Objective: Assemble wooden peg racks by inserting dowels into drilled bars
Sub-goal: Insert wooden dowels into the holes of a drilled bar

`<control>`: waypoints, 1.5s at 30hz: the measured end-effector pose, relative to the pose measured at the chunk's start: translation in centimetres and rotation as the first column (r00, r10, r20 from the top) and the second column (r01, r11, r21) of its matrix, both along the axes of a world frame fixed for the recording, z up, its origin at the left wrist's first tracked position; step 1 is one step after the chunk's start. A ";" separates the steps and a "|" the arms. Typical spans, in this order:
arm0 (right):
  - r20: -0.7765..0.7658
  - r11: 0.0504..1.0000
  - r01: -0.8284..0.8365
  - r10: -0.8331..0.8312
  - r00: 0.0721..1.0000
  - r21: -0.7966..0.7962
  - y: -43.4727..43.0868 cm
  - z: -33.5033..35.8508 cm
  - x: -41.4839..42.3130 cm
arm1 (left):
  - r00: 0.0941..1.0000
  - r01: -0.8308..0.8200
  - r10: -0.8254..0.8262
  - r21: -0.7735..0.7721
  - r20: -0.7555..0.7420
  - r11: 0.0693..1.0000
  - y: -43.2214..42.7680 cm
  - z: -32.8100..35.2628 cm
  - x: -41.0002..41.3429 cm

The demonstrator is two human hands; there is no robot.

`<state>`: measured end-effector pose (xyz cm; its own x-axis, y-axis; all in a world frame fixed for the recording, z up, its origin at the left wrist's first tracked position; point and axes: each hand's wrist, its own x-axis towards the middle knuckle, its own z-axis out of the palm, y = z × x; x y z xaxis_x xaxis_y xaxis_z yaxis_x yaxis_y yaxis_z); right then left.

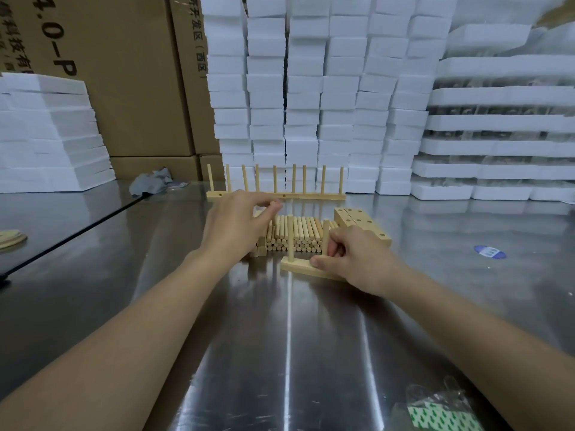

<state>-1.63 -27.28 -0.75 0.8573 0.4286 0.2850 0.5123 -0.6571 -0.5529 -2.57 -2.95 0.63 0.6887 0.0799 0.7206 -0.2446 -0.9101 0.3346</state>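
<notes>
Bright, even, cool light falls from above. The steel surface (289, 337) throws it back as long pale streaks of glare nearer than the dowel pile (298, 236); left of the pile it mirrors dark. Shadows are faint and soft. Behind the pile the white foam blocks (305, 88) are nearly blown out. Far left and right of the pile they lean and bow with wide-angle distortion. Focus is crisp at the right hand (354, 259) and the upright dowel (325, 234) it grips.
</notes>
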 end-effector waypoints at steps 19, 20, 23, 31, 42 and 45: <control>0.476 0.974 -0.056 -0.057 0.877 0.221 -1.0 4.0 -1.1 | 0.880 0.475 -0.436 -0.306 0.190 0.825 -6.8 3.3 -2.5; 0.470 0.975 -0.062 -0.046 0.881 0.212 -0.9 4.0 -1.1 | 0.876 0.483 -0.446 -0.316 0.185 0.817 -7.1 3.0 -2.6; 0.384 0.973 -0.065 -0.026 0.923 0.223 -1.4 4.5 -1.4 | 0.874 0.487 -0.456 -0.320 0.169 0.813 -7.5 2.6 -2.6; 0.041 1.000 0.022 -0.023 0.999 0.020 -3.1 5.4 -1.3 | 0.905 0.368 -0.330 0.106 -0.270 0.924 -5.5 2.3 -2.7; 0.001 0.996 0.029 -0.029 1.000 -0.081 -2.8 4.6 -1.0 | 0.909 0.344 -0.297 0.126 -0.292 0.930 -3.9 3.1 -1.9; -0.008 0.996 0.018 -0.019 1.000 -0.088 -2.8 4.7 -1.1 | 0.907 0.353 -0.310 0.114 -0.283 0.929 -3.8 3.0 -1.8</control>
